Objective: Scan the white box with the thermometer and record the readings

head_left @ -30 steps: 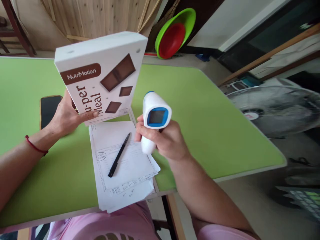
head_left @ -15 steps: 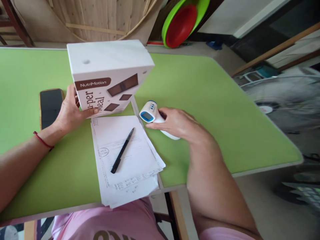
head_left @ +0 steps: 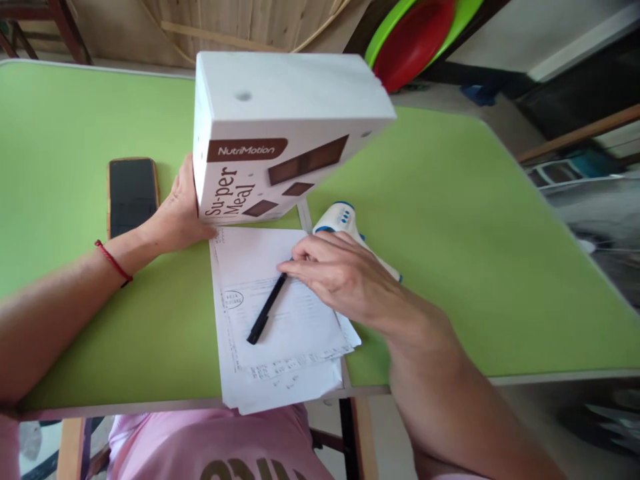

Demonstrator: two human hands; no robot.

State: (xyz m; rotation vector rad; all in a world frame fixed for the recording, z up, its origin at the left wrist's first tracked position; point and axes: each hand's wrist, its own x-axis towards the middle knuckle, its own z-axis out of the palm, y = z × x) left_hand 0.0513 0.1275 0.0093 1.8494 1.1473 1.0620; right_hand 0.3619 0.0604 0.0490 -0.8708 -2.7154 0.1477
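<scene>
A white "NutriMotion Su-per Meal" box [head_left: 295,87] rises above the green table, with my left hand [head_left: 183,217] closed around its lower left edge; some of those fingers are hidden behind it. My right hand [head_left: 330,267] is over the papers, its thumb and fingers closed at the upper end of a black pen [head_left: 267,310]. The pen lies slantwise over a stack of printed and handwritten papers [head_left: 310,333]. Just beyond my right hand rests a white and blue infrared thermometer [head_left: 337,217], partly covered by that hand.
A phone [head_left: 133,197] in a tan-edged case lies left of the box. The green table [head_left: 450,267] extends to both sides, its front edge close to my body. Green and red basins [head_left: 415,40] lean behind the table, and a fan stands at the right.
My right hand has let go of the thermometer and moved left onto the pen. The thermometer stays on the table. The box now looks nearer and higher, my left hand still at its side.
</scene>
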